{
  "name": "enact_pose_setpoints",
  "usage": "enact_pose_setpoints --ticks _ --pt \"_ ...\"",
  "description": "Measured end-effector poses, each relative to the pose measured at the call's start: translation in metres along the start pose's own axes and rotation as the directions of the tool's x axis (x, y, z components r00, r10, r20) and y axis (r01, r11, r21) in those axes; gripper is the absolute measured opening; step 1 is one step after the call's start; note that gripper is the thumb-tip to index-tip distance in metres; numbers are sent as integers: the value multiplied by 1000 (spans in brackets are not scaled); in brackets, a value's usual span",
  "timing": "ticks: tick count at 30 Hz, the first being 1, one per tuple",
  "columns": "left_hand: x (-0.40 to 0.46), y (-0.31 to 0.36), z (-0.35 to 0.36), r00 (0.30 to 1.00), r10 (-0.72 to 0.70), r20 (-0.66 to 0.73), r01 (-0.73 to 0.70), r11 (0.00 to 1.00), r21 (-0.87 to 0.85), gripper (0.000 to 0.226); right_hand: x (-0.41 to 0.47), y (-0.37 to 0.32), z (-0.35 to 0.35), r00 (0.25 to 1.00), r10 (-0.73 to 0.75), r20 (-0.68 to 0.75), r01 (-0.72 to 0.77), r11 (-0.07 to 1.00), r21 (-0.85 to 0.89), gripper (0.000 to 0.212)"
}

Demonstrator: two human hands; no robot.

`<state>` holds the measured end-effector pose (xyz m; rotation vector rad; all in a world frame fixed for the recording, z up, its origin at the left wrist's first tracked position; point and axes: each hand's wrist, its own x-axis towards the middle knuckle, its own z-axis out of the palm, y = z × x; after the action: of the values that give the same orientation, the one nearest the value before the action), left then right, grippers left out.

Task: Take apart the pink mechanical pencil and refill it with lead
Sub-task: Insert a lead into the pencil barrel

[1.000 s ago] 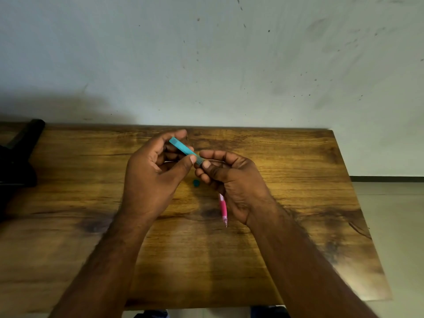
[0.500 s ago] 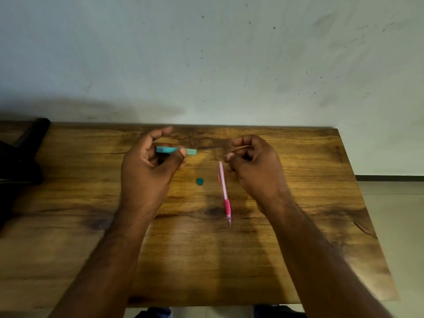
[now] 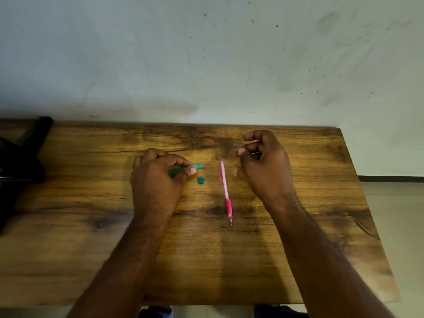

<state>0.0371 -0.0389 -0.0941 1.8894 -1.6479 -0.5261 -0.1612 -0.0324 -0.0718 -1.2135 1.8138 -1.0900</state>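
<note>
The pink mechanical pencil (image 3: 225,191) lies on the wooden table (image 3: 206,260), tip pointing toward me, with no hand on it. A small pink cap (image 3: 234,172) rests just right of its upper end. My left hand (image 3: 158,180) grips a teal lead case (image 3: 197,166) low over the table, and the case's open end pokes out to the right. The case's small teal cap (image 3: 201,180) sits beside it on the table. My right hand (image 3: 263,164) hovers right of the pencil, fingers curled, thumb and forefinger pinching a thin lead (image 3: 255,153).
A black object (image 3: 20,161) sits at the table's far left edge. A pale wall runs right behind the table. The table's right edge drops to a tiled floor (image 3: 394,214).
My left hand has lowered the teal case toward the table. My right hand has drawn away to the right of the pencil, uncovering the small pink cap.
</note>
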Motion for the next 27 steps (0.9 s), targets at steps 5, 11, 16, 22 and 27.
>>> enact_pose_setpoints --ticks 5,11,16,22,27 --pt "0 6 -3 999 27 19 -27 999 29 34 -2 0 1 995 -91 26 92 995 -42 29" --pt "3 16 -12 987 133 86 -110 967 -230 37 -8 -4 4 947 -302 111 319 925 -206 37" --pt "1 19 -13 970 211 122 -188 967 -172 27 -10 -6 7 910 -390 138 411 893 -185 35" --pt "2 20 -13 981 179 73 -156 957 -246 13 -9 -10 9 971 -205 120 196 977 80 34" --pt "3 22 -11 989 145 28 -125 924 -362 17 -7 -12 10 933 148 329 -287 858 426 21"
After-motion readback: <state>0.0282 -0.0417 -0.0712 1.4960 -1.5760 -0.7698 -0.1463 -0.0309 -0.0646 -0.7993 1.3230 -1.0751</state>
